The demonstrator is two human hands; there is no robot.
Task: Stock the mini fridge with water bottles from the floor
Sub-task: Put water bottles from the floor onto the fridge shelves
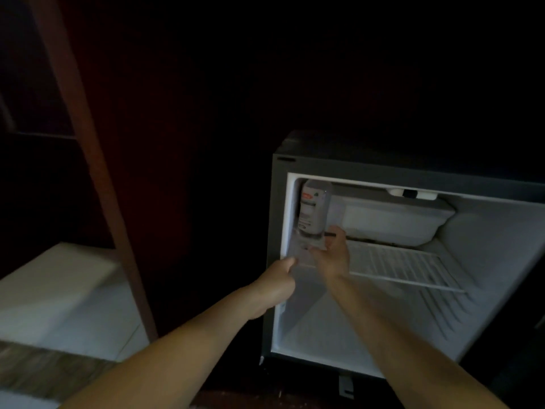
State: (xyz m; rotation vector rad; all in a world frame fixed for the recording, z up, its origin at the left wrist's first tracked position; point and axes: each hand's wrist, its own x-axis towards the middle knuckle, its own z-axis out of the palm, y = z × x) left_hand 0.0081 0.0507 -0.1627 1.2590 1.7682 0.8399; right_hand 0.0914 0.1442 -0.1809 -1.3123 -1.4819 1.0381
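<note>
My right grip (pixel 331 256) holds the bottle (pixel 313 209) by its base, upright at the left end of the shelf (pixel 398 265) in the fridge (pixel 277 202). Left grip (pixel 277 286) is curled at the frame; I cannot tell what it holds. First bottle nearly placed; no others in view.

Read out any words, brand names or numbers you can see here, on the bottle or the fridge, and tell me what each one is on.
No text here can be quoted.
Water bottle label: a red logo patch and lines of print, all too blurred to read.
Mini fridge: a small dark mark at its top left corner, too dim to read; no other lettering shows.
</note>
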